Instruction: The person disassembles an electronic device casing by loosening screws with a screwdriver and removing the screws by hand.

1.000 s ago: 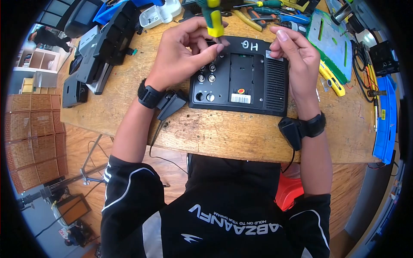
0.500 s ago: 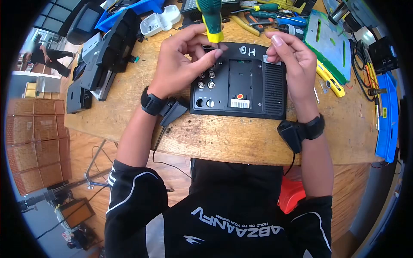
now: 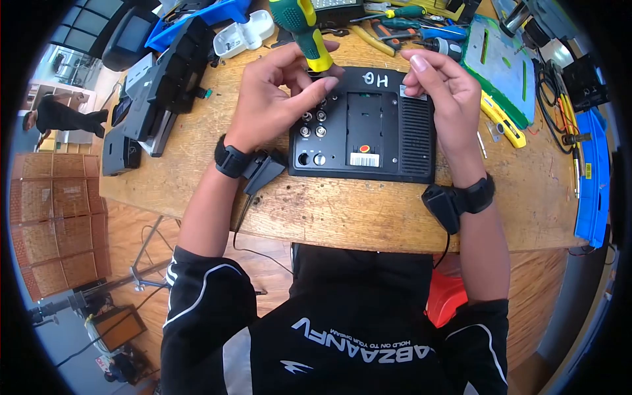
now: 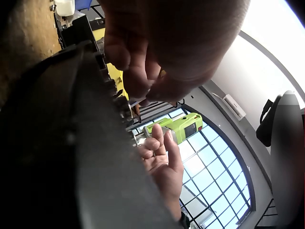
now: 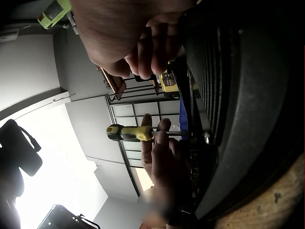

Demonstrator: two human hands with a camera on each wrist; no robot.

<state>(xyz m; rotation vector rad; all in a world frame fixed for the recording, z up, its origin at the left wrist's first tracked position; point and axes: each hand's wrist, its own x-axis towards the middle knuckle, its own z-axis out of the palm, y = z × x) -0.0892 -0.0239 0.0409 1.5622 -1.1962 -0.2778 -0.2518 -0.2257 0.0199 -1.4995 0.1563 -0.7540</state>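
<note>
A black device casing (image 3: 416, 148) lies flat on the wooden bench, marked "HQ" in white, with round metal connectors on its left, a recess in the middle and vent slats on its right. My left hand (image 3: 266, 105) pinches a green-and-yellow screwdriver (image 3: 306, 33) by its shaft, just under the handle. The shaft points at the casing's upper left part; fingers hide the tip in the head view. In the right wrist view the screwdriver (image 5: 128, 132) stands out from the panel. Loosely curled, my right hand (image 3: 451, 99) hovers at the casing's upper right edge with nothing visible in it.
A yellow cutter knife (image 3: 503, 118) and a green-edged board (image 3: 507, 66) lie to the right. Black boxy units (image 3: 155, 85) and a white tray (image 3: 243, 33) stand at the left. Several screwdrivers and pliers are spread along the back. A blue bin (image 3: 591, 178) borders the right edge.
The screwdriver's handle has tipped over to the left, its shaft still between my left fingers. Both hands stay almost where they were. A person in the left background has moved.
</note>
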